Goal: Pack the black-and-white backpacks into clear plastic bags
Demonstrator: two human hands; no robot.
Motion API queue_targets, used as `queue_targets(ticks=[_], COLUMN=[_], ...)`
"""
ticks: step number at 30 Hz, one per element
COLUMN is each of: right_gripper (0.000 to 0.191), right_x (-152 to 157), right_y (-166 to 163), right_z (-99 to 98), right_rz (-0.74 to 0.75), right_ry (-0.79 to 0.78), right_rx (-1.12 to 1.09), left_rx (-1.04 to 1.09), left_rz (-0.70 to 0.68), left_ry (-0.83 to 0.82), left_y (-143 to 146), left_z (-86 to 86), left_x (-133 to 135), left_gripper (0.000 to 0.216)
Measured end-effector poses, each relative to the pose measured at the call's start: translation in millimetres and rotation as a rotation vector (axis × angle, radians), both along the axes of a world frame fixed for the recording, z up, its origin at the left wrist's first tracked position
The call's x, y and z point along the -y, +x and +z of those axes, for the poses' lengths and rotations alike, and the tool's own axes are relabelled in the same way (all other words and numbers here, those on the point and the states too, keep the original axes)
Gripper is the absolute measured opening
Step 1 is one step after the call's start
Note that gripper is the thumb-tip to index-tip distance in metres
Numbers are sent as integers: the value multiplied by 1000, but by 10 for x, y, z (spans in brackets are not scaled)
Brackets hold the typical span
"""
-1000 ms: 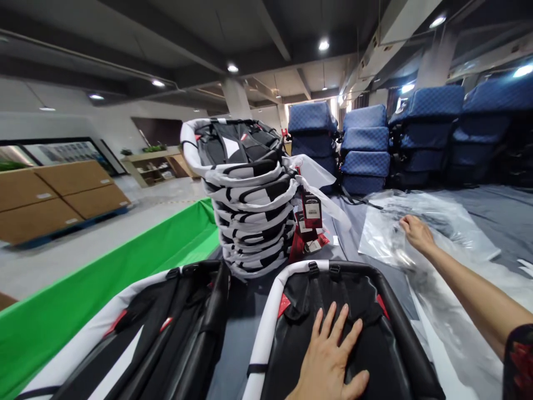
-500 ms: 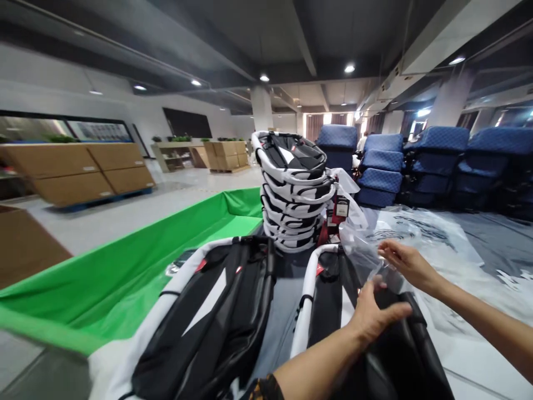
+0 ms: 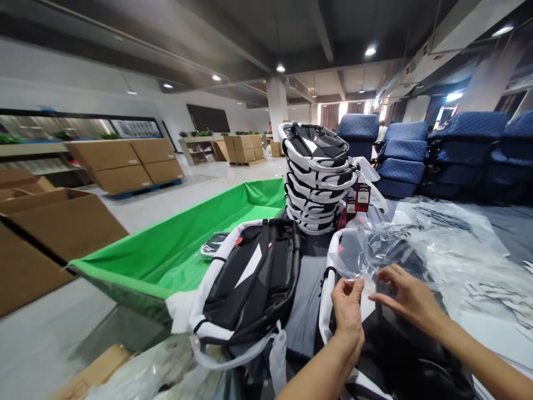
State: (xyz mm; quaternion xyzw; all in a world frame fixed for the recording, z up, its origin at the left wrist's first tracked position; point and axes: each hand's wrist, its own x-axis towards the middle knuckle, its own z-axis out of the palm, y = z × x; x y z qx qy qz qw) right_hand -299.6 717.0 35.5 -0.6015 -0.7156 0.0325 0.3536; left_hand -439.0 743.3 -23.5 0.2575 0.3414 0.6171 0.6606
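My left hand [image 3: 348,309] and my right hand [image 3: 406,296] are both pinched on the edge of a clear plastic bag [image 3: 375,253], held over a black-and-white backpack [image 3: 370,344] lying on the grey table in front of me. The left thumb and fingers are closed on the bag's rim. The right hand's fingers grip the film just to the right. A second black-and-white backpack [image 3: 250,278] lies to the left of it. Behind them rises a stack of the same backpacks [image 3: 318,178] with red hang tags [image 3: 362,197].
More clear plastic bags [image 3: 458,250] are spread over the grey table at right. A green-lined bin [image 3: 183,244] stands at left. Cardboard boxes [image 3: 54,228] sit at far left, and stacked blue quilted bags [image 3: 420,155] stand behind. Loose plastic [image 3: 158,372] lies at bottom left.
My right hand has drawn a plastic bag from the pile over to the backpack. My left hand left the backpack's surface and took hold of the bag's edge. My view swung left.
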Motion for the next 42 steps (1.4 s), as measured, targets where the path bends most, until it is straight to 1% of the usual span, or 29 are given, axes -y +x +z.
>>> queue_targets(ticks=[2, 4, 5, 7, 8, 9, 11, 13, 14, 15, 16, 18, 19, 20, 22, 23, 24, 26, 27, 29, 30, 31, 32, 34, 35, 36, 38, 40, 42], right_gripper=[50, 52, 51, 48, 45, 42, 34, 29, 27, 28, 30, 35, 37, 38, 35, 32, 28, 21, 21, 28, 31, 34, 34, 28, 24, 20, 17, 27, 37], right_x=[3, -74, -128, -241, -296, -347, -438, -493, -499, -487, -453, -322, -228, -119, 135, 271, 407, 657, 762, 917, 963, 986, 987, 923, 859, 776, 559, 298, 22], right_y=[-56, -20, 28, 146, 195, 224, 201, 65, -29, -124, -205, -274, -245, -171, 90, 256, 427, 735, 855, 1009, 1052, 1084, 1117, 1220, 1302, 1405, 1649, 1893, 2097], right_z=[-120, -167, -164, -130, -111, -98, -90, -95, -96, -96, -94, -100, -115, -140, -226, -283, -345, -465, -517, -595, -619, -633, -636, -617, -597, -572, -507, -428, -333], right_rz=[78, 130, 116, -1, -84, -162, -257, -275, -266, -233, -181, -78, -59, -77, -220, -311, -394, -532, -596, -692, -713, -713, -696, -672, -689, -715, -746, -704, -611], right_ry=[-119, -258, -319, -360, -333, -292, -217, -164, -149, -132, -102, 9, 80, 145, 204, 194, 169, 94, 63, 53, 71, 91, 107, 96, 73, 44, -8, -46, -58], right_rx=[-126, -298, -393, -562, -623, -658, -646, -576, -546, -501, -427, -162, 15, 191, 420, 448, 415, 200, 56, -159, -185, -151, -74, 67, 44, -51, -353, -619, -757], left_rx=[-89, -319, -467, -716, -804, -880, -1083, -1348, -1460, -1540, -1598, -1646, -1633, -1595, -1458, -1382, -1320, -1272, -1279, -1312, -1321, -1311, -1260, -1071, -963, -864, -721, -596, -429], left_rz=[-13, -12, 0, 26, 43, 75, 198, 342, 381, 385, 363, 304, 310, 355, 523, 611, 675, 696, 659, 518, 424, 324, 219, 35, -34, -85, -135, -166, -201], left_ry=[78, 150, 191, 257, 287, 332, 502, 756, 861, 922, 947, 924, 898, 873, 845, 842, 853, 900, 918, 884, 821, 727, 607, 359, 267, 205, 137, 89, 44], left_y=[-46, -150, -233, -438, -541, -628, -722, -699, -660, -619, -587, -582, -614, -664, -790, -851, -905, -983, -1008, -1032, -1031, -1016, -983, -852, -752, -632, -357, -83, 136], left_z=[-35, -66, -81, -96, -93, -82, -36, 26, 56, 81, 98, 110, 104, 90, 37, -3, -54, -178, -239, -325, -334, -314, -267, -109, -13, 83, 256, 384, 464], left_x=[-90, -242, -324, -445, -466, -455, -359, -244, -215, -217, -251, -391, -474, -548, -632, -633, -609, -512, -458, -394, -396, -427, -485, -670, -788, -918, -1193, -1464, -1712], left_gripper=[62, 66, 67, 65, 60, 48, 11, 52, 65, 70, 66, 38, 24, 18, 21, 22, 22, 23, 24, 24, 24, 22, 19, 11, 10, 15, 25, 33, 43])
